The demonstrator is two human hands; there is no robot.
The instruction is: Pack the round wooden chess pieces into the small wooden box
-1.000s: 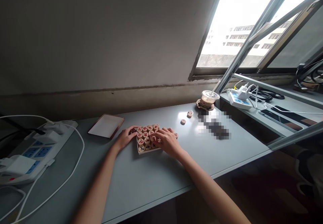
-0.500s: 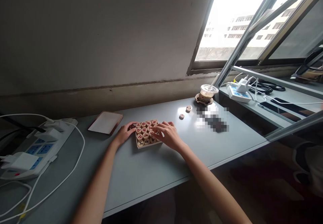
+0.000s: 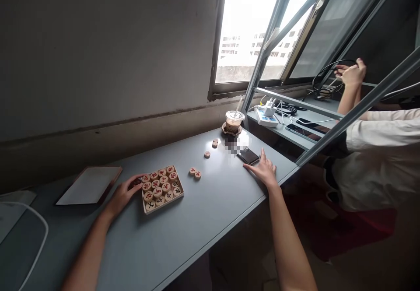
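A shallow box (image 3: 164,204) of round wooden Chinese chess pieces (image 3: 157,192), with red and black characters, lies on the grey desk. My left hand (image 3: 123,194) grips its left edge between thumb and fingers. To the box's right, two red-marked pieces (image 3: 194,173) lie side by side. Farther back are another loose piece (image 3: 207,154) and a small pair or stack of pieces (image 3: 215,143). My right hand (image 3: 265,170) is open beside a dark phone (image 3: 248,156), thumb and forefinger spread near its right end. Whether they touch it I cannot tell.
The box lid (image 3: 89,186) lies at the left. A lidded drink cup (image 3: 234,121) with a straw stands at the back right. Beyond the metal frame (image 3: 331,140), another person's hands (image 3: 353,74) hold a black cable. A power strip (image 3: 266,117) rests on the neighbouring desk.
The view has swung right, bringing another person into sight. My right hand has left the box and moved right to the phone. Two red-marked pieces now show beside the box.
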